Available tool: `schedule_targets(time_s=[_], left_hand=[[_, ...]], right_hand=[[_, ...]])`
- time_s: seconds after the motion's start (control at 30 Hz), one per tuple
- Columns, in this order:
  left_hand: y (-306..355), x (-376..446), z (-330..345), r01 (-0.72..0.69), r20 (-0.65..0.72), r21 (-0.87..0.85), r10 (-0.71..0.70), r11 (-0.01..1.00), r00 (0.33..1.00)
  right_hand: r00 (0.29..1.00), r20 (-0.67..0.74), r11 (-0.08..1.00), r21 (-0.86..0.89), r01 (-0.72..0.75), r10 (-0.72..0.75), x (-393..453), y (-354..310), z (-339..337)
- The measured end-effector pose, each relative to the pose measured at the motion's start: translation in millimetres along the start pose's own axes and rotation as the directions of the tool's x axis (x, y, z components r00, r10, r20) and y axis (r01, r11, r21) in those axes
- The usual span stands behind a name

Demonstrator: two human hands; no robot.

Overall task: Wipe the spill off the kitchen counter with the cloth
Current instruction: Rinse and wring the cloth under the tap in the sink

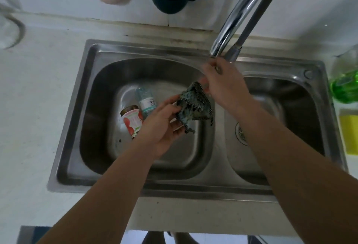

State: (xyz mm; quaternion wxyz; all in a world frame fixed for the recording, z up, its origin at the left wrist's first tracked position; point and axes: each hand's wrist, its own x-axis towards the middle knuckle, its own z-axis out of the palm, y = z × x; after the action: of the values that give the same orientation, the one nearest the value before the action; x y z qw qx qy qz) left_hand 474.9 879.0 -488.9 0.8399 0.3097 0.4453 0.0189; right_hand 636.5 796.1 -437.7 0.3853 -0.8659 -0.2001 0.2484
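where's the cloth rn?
In the head view the cloth is held up between the left hand and right hand, bunched over the left basin of the sink, below the faucet.

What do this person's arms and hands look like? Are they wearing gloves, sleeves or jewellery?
Both arms are bare from the bottom edge of the picture to the fingertips: no sleeves show. The left hand and the right hand have no gloves, and no rings, watch or bracelets are visible on the parts that show. Some fingers are hidden behind the cloth.
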Motion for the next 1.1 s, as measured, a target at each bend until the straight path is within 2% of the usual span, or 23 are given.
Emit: schedule_targets(time_s=[0.1,0.23,0.27,0.37,0.43,0.6,0.67,0.73,0.83,0.9,1.0,1.1], left_hand=[[3,7,-1,-0.014,0.038,0.021,0.013,1.000,0.999],[9,15,-3,-0.025,0.077,0.059,0.020,0.998,0.997],[10,17,-4,-0.023,0.087,0.060,0.017,0.998,0.996],[10,22,-9,-0.016,0.099,0.089,0.007,0.996,0.995],[11,24,-9,-0.016,0.076,0.124,0.006,0.992,0.997],[12,22,-3,-0.003,0.072,0.154,-0.009,0.988,0.997],[12,17,-2,-0.005,0.095,0.165,-0.011,0.986,0.995],[8,12,-6,-0.025,0.075,0.181,0.012,0.983,0.997],[3,11,-21,-0.056,-0.037,0.194,0.064,0.979,0.997],[2,11,-27,-0.050,-0.108,0.163,0.068,0.985,0.992],[-3,11,-26,-0.035,-0.190,0.114,0.056,0.993,0.980],[-12,8,-18,-0.041,-0.177,0.120,0.062,0.992,0.982]], right_hand=[[0.999,-0.027,0.998,0.063,-0.022,0.024,-6,3,4],[0.994,-0.107,0.992,0.126,0.023,-0.010,-32,12,16],[0.995,-0.096,0.982,0.188,0.014,0.005,-40,17,22],[0.992,0.060,0.922,0.366,-0.127,0.113,-59,34,40],[0.981,0.099,0.908,0.374,-0.190,0.164,-62,42,47],[0.971,-0.012,0.865,0.459,-0.205,0.237,-56,41,51],[0.977,-0.016,0.894,0.406,-0.189,0.213,-55,37,52],[0.980,0.054,0.911,0.362,-0.196,0.189,-57,32,54],[0.955,0.223,0.859,0.431,-0.277,0.196,-57,29,60],[0.941,0.270,0.839,0.448,-0.309,0.203,-57,29,66],[0.931,0.257,0.805,0.475,-0.356,0.260,-59,25,85],[0.910,0.113,0.765,0.506,-0.399,0.400,-48,26,100]])
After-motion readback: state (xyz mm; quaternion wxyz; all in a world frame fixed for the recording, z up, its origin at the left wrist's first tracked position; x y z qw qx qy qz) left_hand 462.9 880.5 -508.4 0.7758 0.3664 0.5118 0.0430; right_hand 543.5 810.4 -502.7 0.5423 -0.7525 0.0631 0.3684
